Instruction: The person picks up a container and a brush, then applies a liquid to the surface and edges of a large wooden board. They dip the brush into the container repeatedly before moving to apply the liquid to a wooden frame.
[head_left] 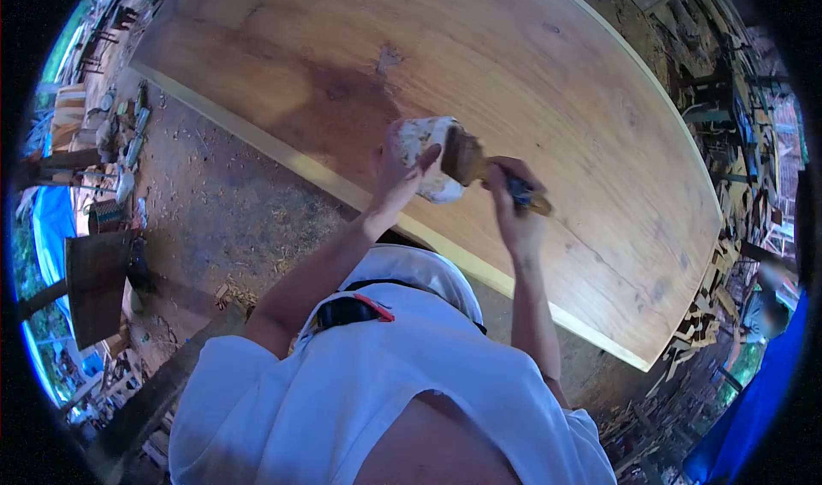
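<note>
My left hand (401, 178) is wrapped round a whitish, stained container (441, 189), tilted above the near edge of a large wooden slab (531, 100). From the right, my right hand (516, 196) grips a brush (465, 157) by its handle, which has a dark and blue part and a yellowish end. The brush's wide brown head touches or overlaps the container's opening; the contents are hidden. A darker, reddish patch shows on the slab's surface beyond my left hand.
Sawdust and shavings lie on the ground (231, 202) at the left. An upright dark board (98, 288) stands at far left. Wood scraps (698, 314) are piled at the right, near a blue sheet (753, 399). A blurred person (762, 314) is at the far right.
</note>
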Demonstrator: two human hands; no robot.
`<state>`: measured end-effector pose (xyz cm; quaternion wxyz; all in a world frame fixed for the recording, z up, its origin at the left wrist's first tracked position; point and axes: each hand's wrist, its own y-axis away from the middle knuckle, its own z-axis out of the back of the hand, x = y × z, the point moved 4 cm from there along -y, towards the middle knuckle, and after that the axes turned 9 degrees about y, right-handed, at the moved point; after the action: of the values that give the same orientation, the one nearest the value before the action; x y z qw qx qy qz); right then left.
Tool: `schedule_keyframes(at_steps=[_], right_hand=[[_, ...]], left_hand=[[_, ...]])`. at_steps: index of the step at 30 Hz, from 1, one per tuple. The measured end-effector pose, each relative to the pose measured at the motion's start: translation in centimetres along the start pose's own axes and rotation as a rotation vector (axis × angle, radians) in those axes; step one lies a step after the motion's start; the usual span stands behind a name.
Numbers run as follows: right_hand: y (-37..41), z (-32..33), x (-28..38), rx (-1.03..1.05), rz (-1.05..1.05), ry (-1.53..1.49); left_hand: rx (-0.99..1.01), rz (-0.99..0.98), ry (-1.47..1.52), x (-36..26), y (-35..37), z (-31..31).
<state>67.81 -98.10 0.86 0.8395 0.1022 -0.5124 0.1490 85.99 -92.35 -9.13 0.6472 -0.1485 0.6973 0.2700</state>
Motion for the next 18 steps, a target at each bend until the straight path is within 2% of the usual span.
schedule_keyframes(at_steps=[3,4,6,7,8,9,11,12,13,15,18], right_hand=[[-0.3,-2.3,1.3,0.110,0.225,0.295],[-0.4,-2.4,0.8,0.115,0.231,0.289],[-0.6,-0.9,-1.4,0.067,-0.028,-0.218],[-0.5,0.9,-1.5,-0.011,-0.049,-0.335],[-0.7,2.8,-2.9,-0.083,-0.139,-0.344],[-0.9,4.9,-4.4,-0.155,-0.127,-0.319],[-1.3,9.4,-9.4,-0.277,-0.153,-0.047],[-1.6,11.4,-12.0,-0.353,-0.179,0.096],[-1.7,13.3,-14.4,-0.422,-0.191,0.409],[-2.5,14.0,-14.9,-0.466,-0.198,0.794],[-5.8,10.3,-15.1,-0.457,-0.125,0.890]], left_hand=[[0.043,0.041,0.121,-3.1,2.3,-0.3],[0.069,0.022,0.161,-2.3,2.2,-0.2],[0.003,0.080,0.167,-2.1,2.5,1.2],[-0.049,0.137,0.181,-1.8,2.6,1.9],[-0.040,0.141,0.190,-1.5,2.2,2.7],[-0.051,0.147,0.198,-0.9,1.6,3.9],[-0.053,0.157,0.208,0.0,0.7,5.4],[-0.184,0.222,0.219,0.5,0.4,6.5],[-0.317,0.286,0.229,0.9,0.0,7.6],[-0.285,0.299,0.287,0.7,-1.1,8.9],[-0.368,0.249,0.119,-0.3,-3.0,10.9]])
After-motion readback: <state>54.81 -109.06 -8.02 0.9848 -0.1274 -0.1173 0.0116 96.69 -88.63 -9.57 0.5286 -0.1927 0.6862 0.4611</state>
